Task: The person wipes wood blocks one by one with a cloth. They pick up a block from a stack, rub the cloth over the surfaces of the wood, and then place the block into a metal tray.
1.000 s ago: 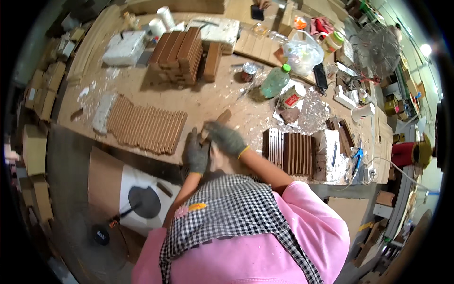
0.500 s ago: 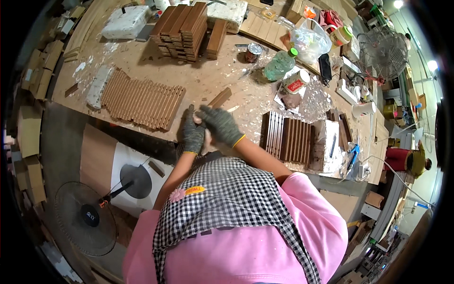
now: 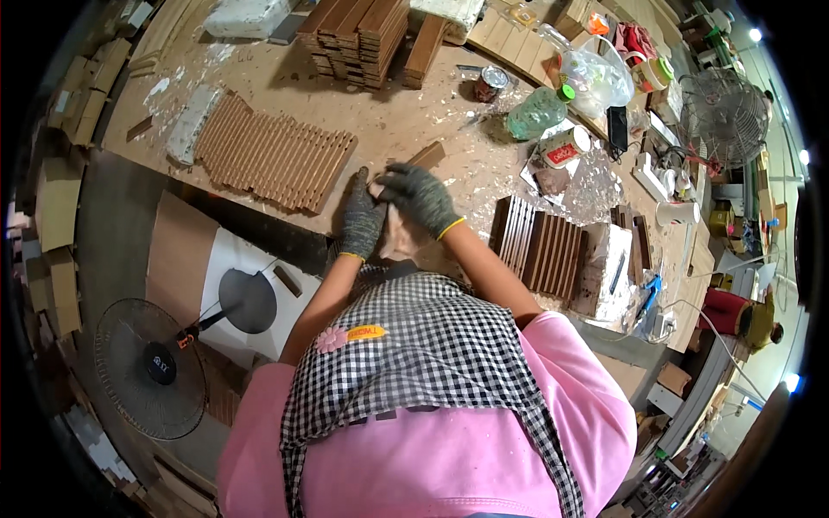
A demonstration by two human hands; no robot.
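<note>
At the near edge of the workbench, my left hand [image 3: 363, 217] and my right hand [image 3: 420, 203] come together in dark grey gloves with yellow cuffs. Their fingers are bent round something small and tan, mostly covered, whose kind I cannot make out. A blurred pale brown shape [image 3: 400, 235] shows between my wrists. Just beyond my right hand, a short wooden block [image 3: 427, 155] lies on the bench, partly hidden. To the left of my hands is a row of grooved wooden strips [image 3: 272, 155] set side by side. On the right, dark brown strips [image 3: 553, 250] stand beside lighter-edged ones [image 3: 513, 226].
A tall stack of brown boards [image 3: 358, 39] stands at the back. A can [image 3: 490, 84], a green-capped bottle [image 3: 537, 112], a paper cup [image 3: 566, 147] and a plastic bag [image 3: 596, 79] crowd the right. A floor fan [image 3: 155, 367] stands lower left; a person [image 3: 743, 315] is far right.
The view has shifted, so the bench things sit farther right and higher. My hands stay together at the bench edge, the right one's fingers slightly more curled over the left.
</note>
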